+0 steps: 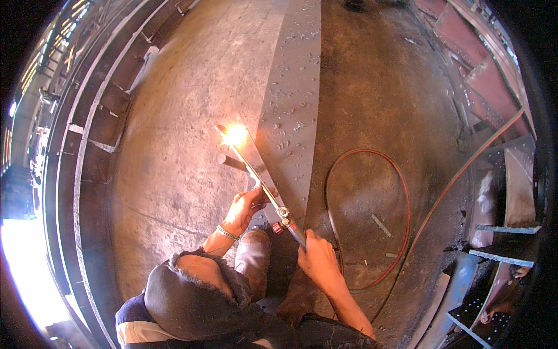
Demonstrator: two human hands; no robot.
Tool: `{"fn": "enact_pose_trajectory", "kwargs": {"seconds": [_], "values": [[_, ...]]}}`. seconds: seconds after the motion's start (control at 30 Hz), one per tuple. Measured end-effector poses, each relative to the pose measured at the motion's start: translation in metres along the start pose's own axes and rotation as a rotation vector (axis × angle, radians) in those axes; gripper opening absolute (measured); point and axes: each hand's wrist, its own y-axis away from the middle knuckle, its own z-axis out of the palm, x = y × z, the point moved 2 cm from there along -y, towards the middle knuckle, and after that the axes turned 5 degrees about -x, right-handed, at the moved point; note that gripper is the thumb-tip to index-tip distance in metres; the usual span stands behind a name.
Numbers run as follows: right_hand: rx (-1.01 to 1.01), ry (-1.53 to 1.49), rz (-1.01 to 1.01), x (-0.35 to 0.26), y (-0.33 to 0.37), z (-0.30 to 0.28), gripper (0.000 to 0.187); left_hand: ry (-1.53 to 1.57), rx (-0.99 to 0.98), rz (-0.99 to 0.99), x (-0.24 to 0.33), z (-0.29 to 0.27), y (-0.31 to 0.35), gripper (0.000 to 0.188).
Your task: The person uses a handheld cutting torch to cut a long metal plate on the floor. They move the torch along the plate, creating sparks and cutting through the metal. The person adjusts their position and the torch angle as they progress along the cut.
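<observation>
My right hand [319,259] is closed around the handle of a cutting torch [253,168], below its valves and red knob. My left hand [244,209], with a beaded bracelet at the wrist, curls its fingers around the torch's tube farther forward. What else those fingers touch is partly hidden. Bright flame and sparks [235,135] glare at the torch tip and hide the spot beneath. A narrow metal strip [251,152] lies along the torch's right side. Left of the tube juts a short dark round bar [231,163].
A long grey steel plate [293,81] strewn with small metal bits runs away from me. A red hose [401,174] loops on the stained floor [360,93] at right. Steel beams [96,168] line the left; plates and steel pieces [505,232] are stacked right. My boot [253,256] stands near the plate.
</observation>
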Motion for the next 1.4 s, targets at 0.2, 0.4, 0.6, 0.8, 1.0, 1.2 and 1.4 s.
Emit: {"fn": "enact_pose_trajectory", "kwargs": {"seconds": [0.2,0.4,0.6,0.8,1.0,1.2,1.4], "values": [[-0.013,0.001,0.007,-0.001,0.000,0.002,0.028,-0.011,0.004,-0.002,-0.002,-0.003,-0.002,0.047],[0.008,0.003,0.013,0.002,0.001,0.002,0.028,0.015,0.005,-0.006,-0.004,0.001,-0.005,0.044],[0.011,0.024,0.017,0.003,-0.002,0.003,0.030,0.028,0.014,-0.018,-0.008,-0.001,-0.009,0.043],[-0.051,0.024,0.066,-0.002,-0.005,0.000,0.032,-0.012,0.008,-0.012,-0.002,-0.003,-0.004,0.049],[-0.047,0.009,0.064,-0.002,-0.005,0.001,0.034,-0.034,0.000,-0.013,-0.002,-0.002,-0.004,0.051],[-0.040,-0.023,0.040,0.000,-0.006,0.003,0.033,-0.009,0.029,-0.012,0.000,-0.002,-0.002,0.046],[-0.018,-0.002,0.052,-0.001,-0.004,0.003,0.033,0.014,0.021,-0.008,-0.005,-0.002,-0.007,0.045]]}}
